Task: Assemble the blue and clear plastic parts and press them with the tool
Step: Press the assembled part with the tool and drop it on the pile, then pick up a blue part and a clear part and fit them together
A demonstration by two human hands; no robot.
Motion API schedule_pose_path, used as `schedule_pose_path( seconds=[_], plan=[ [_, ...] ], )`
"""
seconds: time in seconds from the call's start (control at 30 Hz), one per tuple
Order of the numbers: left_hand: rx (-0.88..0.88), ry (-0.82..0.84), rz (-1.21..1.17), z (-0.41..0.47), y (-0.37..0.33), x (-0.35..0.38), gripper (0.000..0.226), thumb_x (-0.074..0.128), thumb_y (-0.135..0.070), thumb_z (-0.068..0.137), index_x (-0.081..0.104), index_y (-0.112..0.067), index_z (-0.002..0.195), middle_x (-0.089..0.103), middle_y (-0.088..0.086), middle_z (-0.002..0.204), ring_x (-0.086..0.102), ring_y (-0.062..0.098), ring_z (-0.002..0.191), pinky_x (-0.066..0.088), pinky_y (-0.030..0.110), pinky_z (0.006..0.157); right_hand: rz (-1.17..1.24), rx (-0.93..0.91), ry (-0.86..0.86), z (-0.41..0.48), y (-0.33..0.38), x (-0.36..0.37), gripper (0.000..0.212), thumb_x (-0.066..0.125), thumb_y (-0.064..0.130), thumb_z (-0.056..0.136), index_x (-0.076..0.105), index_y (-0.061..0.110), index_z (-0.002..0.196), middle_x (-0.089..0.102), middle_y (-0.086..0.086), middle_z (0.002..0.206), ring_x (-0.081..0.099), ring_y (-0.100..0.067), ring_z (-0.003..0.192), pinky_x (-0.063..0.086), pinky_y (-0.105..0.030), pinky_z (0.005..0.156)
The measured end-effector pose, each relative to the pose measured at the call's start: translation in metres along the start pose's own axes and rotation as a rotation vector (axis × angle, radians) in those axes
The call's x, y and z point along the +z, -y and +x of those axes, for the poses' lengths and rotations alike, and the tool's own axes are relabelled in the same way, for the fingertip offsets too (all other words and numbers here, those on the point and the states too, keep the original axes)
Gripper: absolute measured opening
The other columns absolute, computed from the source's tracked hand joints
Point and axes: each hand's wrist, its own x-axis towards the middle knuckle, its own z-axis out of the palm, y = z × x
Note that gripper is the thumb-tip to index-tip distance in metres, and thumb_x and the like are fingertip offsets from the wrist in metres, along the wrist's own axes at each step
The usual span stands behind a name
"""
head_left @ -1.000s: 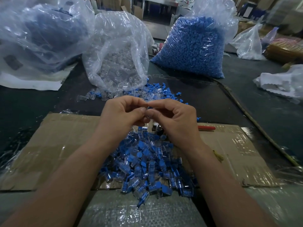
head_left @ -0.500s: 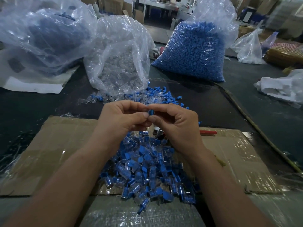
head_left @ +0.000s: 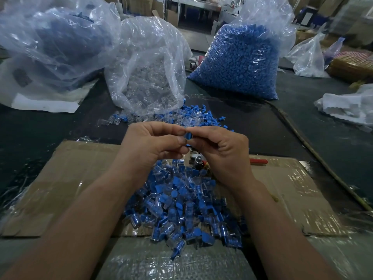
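Note:
My left hand (head_left: 153,142) and my right hand (head_left: 220,150) meet fingertip to fingertip above the cardboard, both pinching one small blue plastic part (head_left: 188,136). Whether a clear part sits with it is hidden by the fingers. Below my hands lies a heap of assembled blue-and-clear pieces (head_left: 181,209). A metal tool with a red handle (head_left: 259,161) lies on the cardboard, mostly hidden behind my right hand. Loose blue and clear parts (head_left: 193,116) are scattered just beyond my hands.
A taped cardboard sheet (head_left: 66,178) covers the dark table. Behind it stand an open bag of clear parts (head_left: 147,77), a full bag of blue parts (head_left: 240,61) and a large bag at the left (head_left: 52,41). White plastic (head_left: 347,106) lies at the right.
The blue part between my fingertips has come into plainer view. Both hands stay together at the same spot above the heap.

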Motion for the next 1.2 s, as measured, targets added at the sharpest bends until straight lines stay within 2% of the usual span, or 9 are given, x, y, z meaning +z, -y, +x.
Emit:
schedule_pose_path(
  seconds=[0.2, 0.47, 0.63, 0.9, 1.07, 1.2],
  plan=[
    [-0.007, -0.005, 0.004, -0.0001, 0.0005, 0.0001, 0.017, 0.066, -0.008, 0.053, 0.067, -0.006, 0.07, 0.069, 0.009, 0.06, 0.066, 0.015, 0.053, 0.052, 0.019, 0.05, -0.085, -0.068, 0.0, -0.0006, -0.0026, 0.001, 0.022, 0.065, 0.003, 0.077, 0.069, -0.001, 0.098, 0.071, -0.011, 0.091, 0.062, -0.012, 0.09, 0.053, -0.022, 0.079],
    [-0.02, 0.003, -0.001, 0.0, 0.0002, -0.0003, 0.013, 0.066, -0.008, 0.053, 0.069, -0.009, 0.066, 0.069, 0.01, 0.061, 0.066, 0.016, 0.053, 0.054, 0.02, 0.05, -0.088, -0.076, 0.011, -0.0004, -0.002, -0.0012, 0.021, 0.066, 0.001, 0.077, 0.069, -0.003, 0.097, 0.071, -0.012, 0.09, 0.062, -0.012, 0.091, 0.051, -0.018, 0.08],
    [-0.03, 0.005, 0.036, -0.0001, 0.0001, 0.0002, 0.019, 0.066, -0.011, 0.054, 0.065, -0.006, 0.072, 0.068, 0.007, 0.061, 0.065, 0.015, 0.052, 0.052, 0.019, 0.05, -0.096, -0.095, 0.04, 0.0, -0.0007, -0.0019, 0.02, 0.066, 0.001, 0.077, 0.07, -0.002, 0.096, 0.071, -0.011, 0.09, 0.062, -0.012, 0.09, 0.051, -0.017, 0.08],
    [-0.024, 0.006, 0.068, -0.0009, -0.0005, 0.0017, 0.018, 0.065, -0.011, 0.055, 0.063, -0.005, 0.072, 0.066, 0.004, 0.056, 0.064, 0.013, 0.05, 0.052, 0.019, 0.049, -0.123, -0.119, 0.041, 0.0, 0.0007, -0.0011, 0.019, 0.068, 0.002, 0.075, 0.07, -0.001, 0.094, 0.072, -0.011, 0.088, 0.063, -0.012, 0.088, 0.051, -0.016, 0.08],
    [-0.027, 0.009, 0.079, 0.0, 0.0007, 0.0013, 0.007, 0.066, -0.002, 0.066, 0.063, -0.005, 0.071, 0.066, 0.004, 0.055, 0.063, 0.012, 0.048, 0.052, 0.019, 0.049, -0.129, -0.125, 0.039, 0.0007, 0.0009, -0.001, 0.019, 0.068, 0.002, 0.074, 0.071, -0.001, 0.093, 0.072, -0.011, 0.087, 0.062, -0.012, 0.088, 0.051, -0.017, 0.079],
    [-0.02, 0.014, 0.091, 0.0009, 0.0017, 0.001, 0.009, 0.063, 0.003, 0.074, 0.062, -0.005, 0.072, 0.065, 0.002, 0.055, 0.062, 0.011, 0.048, 0.052, 0.018, 0.049, -0.123, -0.116, 0.048, 0.0003, 0.001, -0.0019, 0.019, 0.068, 0.003, 0.075, 0.071, 0.0, 0.093, 0.072, -0.01, 0.087, 0.063, -0.012, 0.087, 0.052, -0.018, 0.077]
  ],
)
